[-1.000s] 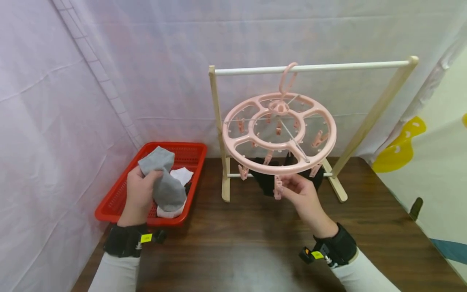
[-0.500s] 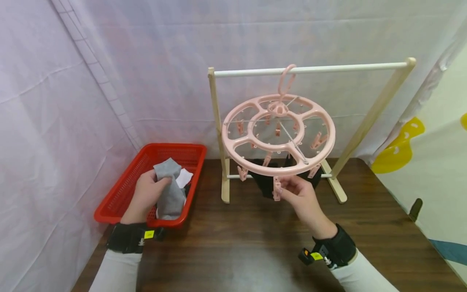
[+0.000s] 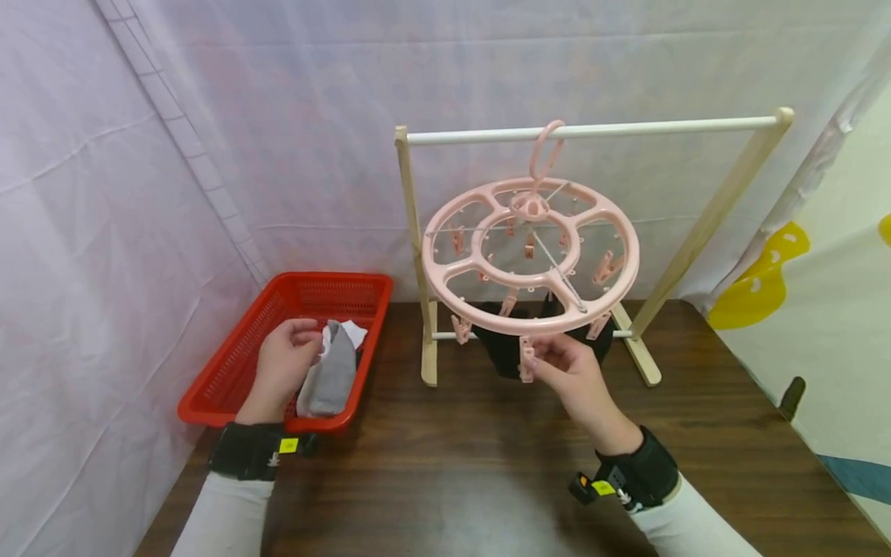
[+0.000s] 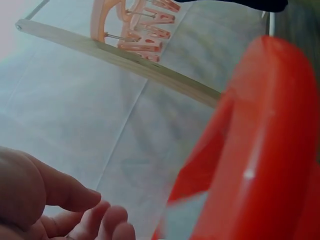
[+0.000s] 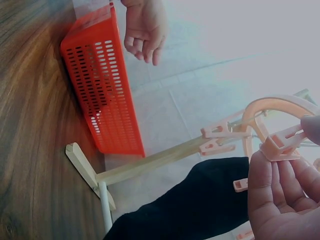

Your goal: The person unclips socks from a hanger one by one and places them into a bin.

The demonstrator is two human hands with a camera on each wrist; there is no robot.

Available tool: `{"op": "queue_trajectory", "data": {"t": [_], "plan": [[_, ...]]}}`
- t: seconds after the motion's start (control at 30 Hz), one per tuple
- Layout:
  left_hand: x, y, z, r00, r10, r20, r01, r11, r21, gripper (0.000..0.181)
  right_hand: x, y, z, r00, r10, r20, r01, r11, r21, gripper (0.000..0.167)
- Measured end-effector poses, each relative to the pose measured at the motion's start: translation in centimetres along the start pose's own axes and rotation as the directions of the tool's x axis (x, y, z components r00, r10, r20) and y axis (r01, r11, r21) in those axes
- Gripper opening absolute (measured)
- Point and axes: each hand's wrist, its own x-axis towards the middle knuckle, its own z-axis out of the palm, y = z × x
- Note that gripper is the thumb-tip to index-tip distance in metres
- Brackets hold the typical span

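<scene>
In the head view my left hand (image 3: 281, 363) hovers over the red plastic basket (image 3: 332, 280), fingers loosely bent and holding nothing. Just beside its fingertips a grey cloth (image 3: 336, 375), sock-like in shape, lies in the basket with white pieces near it. My right hand (image 3: 574, 371) pinches a pink clothespin (image 3: 527, 360) that hangs from the front of a round pink clip hanger (image 3: 515, 325). The right wrist view shows the thumb on one side of this clothespin (image 5: 281, 146) and fingers on the other. Black cloth (image 5: 195, 195) hangs behind that hand.
The hanger hooks over the white bar (image 3: 640, 131) of a wooden-legged rack (image 3: 710, 224). Several other clothespins dangle from its rings. Basket and rack stand on a dark wooden table (image 3: 445, 480), with white sheeting (image 3: 313, 93) behind and to the left.
My left hand has lowered the grey cloth into the basket and let go of it, shifting slightly right. My right hand has stayed on the clothespin.
</scene>
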Motion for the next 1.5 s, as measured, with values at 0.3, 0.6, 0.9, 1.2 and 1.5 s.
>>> {"op": "queue_trajectory", "data": {"t": [0.3, 0.6, 0.9, 1.2, 1.5], "plan": [[-0.4, 0.4, 0.7, 0.997, 0.010, -0.073, -0.009, 1.000, 0.020, 0.053, -0.1, -0.1, -0.1, 1.000, 0.007, -0.009, -0.007, 1.000, -0.011, 0.014], [-0.6, 0.4, 1.9, 0.994, 0.083, -0.065, -0.084, 0.996, -0.012, 0.052, -0.1, -0.1, -0.2, 1.000, 0.008, -0.005, -0.008, 1.000, 0.000, 0.012], [-1.8, 1.9, 4.8, 0.937, 0.305, -0.168, -0.302, 0.952, 0.045, 0.040, 0.1, -0.3, -0.2, 1.000, 0.021, -0.009, -0.021, 0.999, -0.025, 0.016], [-5.3, 5.3, 11.3, 0.636, 0.749, -0.186, -0.729, 0.662, 0.174, 0.023, 0.0, -0.6, -0.1, 1.000, 0.015, -0.008, -0.015, 1.000, -0.022, 0.018], [-6.9, 4.2, 18.8, 0.548, 0.836, 0.037, -0.832, 0.540, 0.125, 0.014, -0.1, -0.6, -0.3, 0.999, 0.033, -0.024, -0.033, 0.999, -0.029, 0.018]]}}
